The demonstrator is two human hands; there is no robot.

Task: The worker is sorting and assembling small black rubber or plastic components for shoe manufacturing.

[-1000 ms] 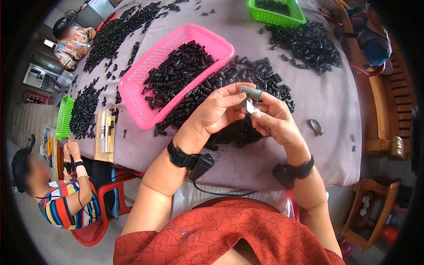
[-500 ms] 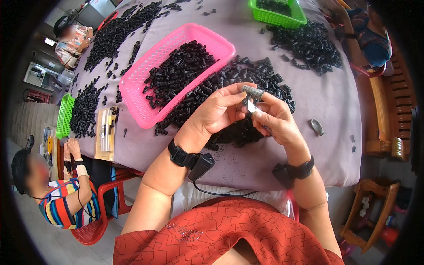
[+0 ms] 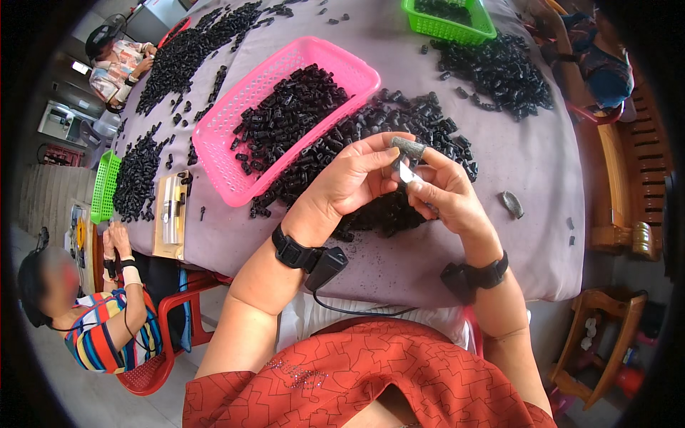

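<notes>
Above the near edge of a heap of small black plastic parts (image 3: 421,118), my two hands meet. My left hand (image 3: 349,175) pinches a small dark piece (image 3: 396,164), mostly hidden by the fingers, which looks like one of the black parts. My right hand (image 3: 446,192) is closed on a small blade (image 3: 407,173) with a shiny, pale face, held against that piece. A rough grey finger sleeve (image 3: 408,148) covers my right index fingertip. Another grey sleeve-like piece (image 3: 511,205) lies on the cloth to the right.
A pink basket (image 3: 314,53) holding black parts stands left of the heap. Green baskets (image 3: 439,30) (image 3: 105,187) and more black piles (image 3: 499,82) are around the cloth-covered table (image 3: 399,278). Several people sit around it; one (image 3: 110,321) is close on the left.
My hands and the blade stay almost in place. The person at the far left has lifted their head slightly, and the nearer left person's head has shifted a little.
</notes>
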